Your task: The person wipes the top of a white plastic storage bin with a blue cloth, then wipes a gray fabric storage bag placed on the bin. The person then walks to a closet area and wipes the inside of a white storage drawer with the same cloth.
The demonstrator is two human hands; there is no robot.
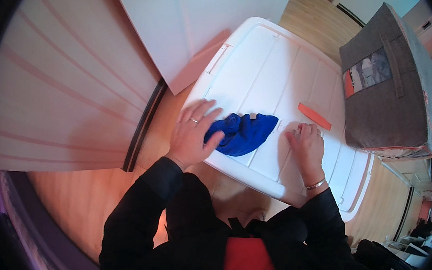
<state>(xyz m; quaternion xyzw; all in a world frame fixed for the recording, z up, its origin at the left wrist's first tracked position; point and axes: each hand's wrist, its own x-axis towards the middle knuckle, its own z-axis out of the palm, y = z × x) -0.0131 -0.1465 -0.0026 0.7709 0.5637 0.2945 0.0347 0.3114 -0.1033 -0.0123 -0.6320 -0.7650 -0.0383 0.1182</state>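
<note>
A crumpled blue cloth (pixel 244 134) lies on the ribbed white lid (pixel 267 71) of a large storage box in front of me. My left hand (pixel 193 134) rests at the cloth's left end, fingers apart, with the thumb over its edge. To the right of the cloth, my right hand (pixel 308 145) is low over the lid, its fingers curled in. Something small and pale may be at its fingertips, but I cannot make it out. Just beyond that hand is a flat orange strip (pixel 314 116) on the lid.
A grey fabric storage bag (pixel 378 110) with a see-through window stands at the right. White panels (pixel 201 23) rise at the far left beside a pale sliding door (pixel 63 97) with a dark bottom rail. Wooden floor (pixel 78 208) shows around the box.
</note>
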